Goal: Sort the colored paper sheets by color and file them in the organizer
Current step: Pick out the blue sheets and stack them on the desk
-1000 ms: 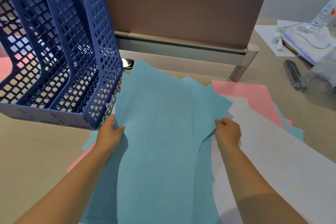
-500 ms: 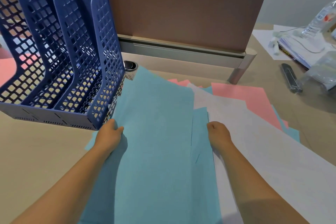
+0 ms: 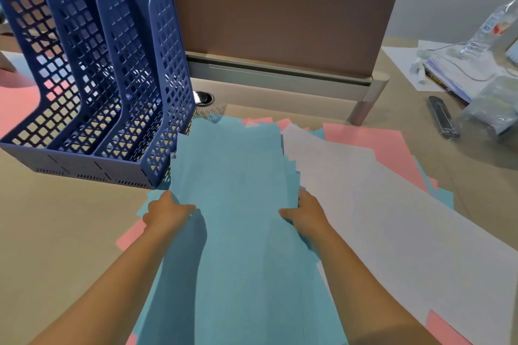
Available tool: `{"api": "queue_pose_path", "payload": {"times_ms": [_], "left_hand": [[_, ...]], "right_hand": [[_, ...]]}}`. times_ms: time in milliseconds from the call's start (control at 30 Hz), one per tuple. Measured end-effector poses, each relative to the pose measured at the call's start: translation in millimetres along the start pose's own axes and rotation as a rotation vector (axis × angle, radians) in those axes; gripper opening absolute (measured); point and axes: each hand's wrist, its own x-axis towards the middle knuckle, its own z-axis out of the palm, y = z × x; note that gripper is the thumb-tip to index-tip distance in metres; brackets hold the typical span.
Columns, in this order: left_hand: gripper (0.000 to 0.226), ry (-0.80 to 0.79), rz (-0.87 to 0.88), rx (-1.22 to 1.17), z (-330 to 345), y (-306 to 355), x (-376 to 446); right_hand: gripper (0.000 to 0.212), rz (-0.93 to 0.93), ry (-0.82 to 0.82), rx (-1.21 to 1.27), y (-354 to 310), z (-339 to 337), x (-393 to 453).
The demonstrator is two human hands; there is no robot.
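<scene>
Tan desk [image 3: 70,232], blue organizer [image 3: 92,78] at ten o'clock, left hand [image 3: 165,211] and right hand [image 3: 305,214] gripped blue stack [image 3: 235,190], white sheets [image 3: 378,204] at three o'clock.

- Blue sheets [image 3: 238,176], centre: matt paper, faintly grainy.
- Organizer [image 3: 92,78], upper left: blue perforated plastic, slight sheen.
- Worktop [image 3: 56,232]: smooth matt beige laminate.
- Divider panel [image 3: 280,14], top: matt brown, cloth-like.
</scene>
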Motion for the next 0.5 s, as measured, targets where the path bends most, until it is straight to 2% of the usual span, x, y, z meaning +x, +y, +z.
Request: {"api": "queue_pose_path", "payload": {"times_ms": [100,267,333,500], "left_hand": [[0.04,0.041,-0.011,0.041,-2.1,-9.0,-8.2],[0.035,0.046,-0.049,-0.008,-4.6,-19.6,-17.0],[0.028,0.042,-0.072,-0.062,-5.3,-23.4,-17.9],[0.024,0.061,-0.033,-0.142,-5.0,-27.9,-21.5]], "right_hand": [[0.033,-0.044,0.058,-0.444,-1.8,5.7,-2.5],[0.037,-0.087,0.077,-0.683,-9.0,11.5,-8.9],[0.038,-0.076,0.056,-0.615,-12.6,15.3,-7.2],[0.034,-0.014,0.081,-0.097,-9.0,21.1,-2.7]]}}
